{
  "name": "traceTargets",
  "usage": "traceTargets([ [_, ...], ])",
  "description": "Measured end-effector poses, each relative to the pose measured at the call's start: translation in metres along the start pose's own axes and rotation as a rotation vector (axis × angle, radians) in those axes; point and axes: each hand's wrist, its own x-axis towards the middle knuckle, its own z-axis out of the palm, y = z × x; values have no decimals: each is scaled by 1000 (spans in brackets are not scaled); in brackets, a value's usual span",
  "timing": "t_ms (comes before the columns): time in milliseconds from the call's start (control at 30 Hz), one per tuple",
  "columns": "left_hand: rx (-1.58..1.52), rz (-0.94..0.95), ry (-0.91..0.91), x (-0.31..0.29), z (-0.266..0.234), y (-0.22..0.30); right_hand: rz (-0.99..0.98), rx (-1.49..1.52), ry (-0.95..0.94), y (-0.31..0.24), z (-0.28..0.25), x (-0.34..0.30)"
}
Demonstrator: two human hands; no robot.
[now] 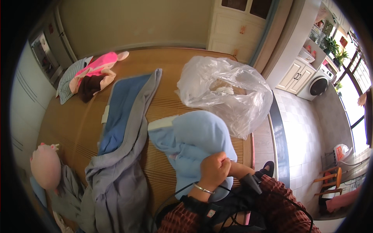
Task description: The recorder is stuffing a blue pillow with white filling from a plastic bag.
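Note:
A light blue, thick soft cloth item (198, 136) lies bunched in front of me, its rounded end bulging upward. Along its upper left edge runs a pale cream strip (161, 123). My left hand (214, 171), with a silver bangle at the wrist, is closed in a fist at the cloth's lower right side and appears to grip it. My right hand (234, 169) meets it from the right; its fingers are hidden behind the left hand. Left of the cloth lies a long blue and grey fabric piece (128, 112), partly folded over itself.
A clear plastic bag (229, 93) sits beyond the cloth, on a brown bamboo mat (167, 93). Pink, brown and striped fabric items (91, 75) lie far left, and a pink plush toy (46, 166) nearer left. A washing machine (318, 83) and wooden chair (330, 180) stand right.

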Motion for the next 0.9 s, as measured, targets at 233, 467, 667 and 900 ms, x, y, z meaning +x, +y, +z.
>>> traceTargets([
  [233, 98, -223, 254, 14, -36, -8, 320, -142, -179, -105, -58, 24],
  [467, 198, -206, 323, 17, -44, -7, 218, -683, 635, -10, -136, 69],
  [667, 212, -205, 406, 18, -56, -18, 646, -961, 147, 6, -133, 59],
  [900, 261, -172, 392, 20, -54, -12, 487, -737, -102, 16, -97, 40],
])
